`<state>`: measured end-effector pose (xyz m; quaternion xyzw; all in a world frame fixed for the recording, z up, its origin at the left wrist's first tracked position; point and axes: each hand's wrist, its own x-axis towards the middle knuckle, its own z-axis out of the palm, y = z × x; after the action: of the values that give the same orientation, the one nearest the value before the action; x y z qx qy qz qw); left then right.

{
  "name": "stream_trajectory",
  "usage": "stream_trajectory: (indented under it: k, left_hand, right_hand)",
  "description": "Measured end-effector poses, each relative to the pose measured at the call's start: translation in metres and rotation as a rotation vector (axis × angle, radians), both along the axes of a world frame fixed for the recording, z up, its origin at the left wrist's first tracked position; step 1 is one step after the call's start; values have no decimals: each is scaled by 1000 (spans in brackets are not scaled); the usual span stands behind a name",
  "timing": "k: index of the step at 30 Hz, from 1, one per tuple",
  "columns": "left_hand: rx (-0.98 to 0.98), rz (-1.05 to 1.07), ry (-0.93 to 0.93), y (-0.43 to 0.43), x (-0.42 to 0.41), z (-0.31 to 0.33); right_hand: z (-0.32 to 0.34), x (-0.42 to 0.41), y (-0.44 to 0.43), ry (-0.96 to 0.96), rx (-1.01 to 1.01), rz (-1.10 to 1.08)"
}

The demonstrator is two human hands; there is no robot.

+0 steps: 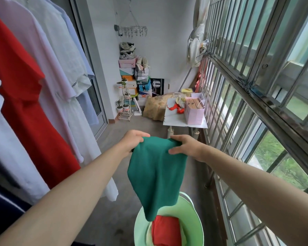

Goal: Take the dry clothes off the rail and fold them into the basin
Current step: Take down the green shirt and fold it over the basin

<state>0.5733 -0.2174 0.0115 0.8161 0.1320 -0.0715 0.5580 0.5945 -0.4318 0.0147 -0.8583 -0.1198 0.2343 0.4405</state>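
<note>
Directly above the pale green basin [194, 219], where a folded red garment [165, 229] lies, the left hand [132, 141] and right hand [185, 146] pinch the top edge of a limp, apparently lightweight green cloth [156, 174], best held by its corners.

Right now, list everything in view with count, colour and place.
green cloth: one, green, held above the basin
basin: one, pale green, floor, bottom centre
red cloth: one, red, folded in basin
red garment: one, red, hanging left
white clothes: several, white, hanging left
boxes: a stack, mixed colours, far wall
table: one, white, by the window
pink bag: one, pink, on table
left hand: one, grips cloth's top
right hand: one, grips cloth's top
</note>
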Motion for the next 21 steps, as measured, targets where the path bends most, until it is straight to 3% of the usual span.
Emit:
stream_trajectory:
  k: [2, 4, 7, 11, 13, 16, 19, 21]
  left_hand:
    - [-6, -36, 47, 2, -4, 1]
    - [38, -126, 53, 1, -9, 0]
    - [224, -235, 53, -2, -14, -8]
    - [629, -290, 25, -8, -13, -26]
    - [695, -257, -29, -8, -12, -27]
    - [387, -220, -47, 0, -10, -23]
    - [-191, -134, -41, 4, -13, -15]
    - [-435, -102, -47, -4, -14, -7]
  right_hand:
    - [-3, 0, 2, -224, -353, 147]
    - [-10, 2, 1, -432, -529, 183]
    - [-18, 5, -5, -502, -539, 115]
    - [-21, 10, -13, -513, -547, 77]
    - [-21, 15, -17, -487, -507, 48]
    - [-17, 15, -28, -404, -329, -52]
    - [-12, 10, -43, -47, 334, -161]
    - [-11, 7, -49, 140, 595, -184]
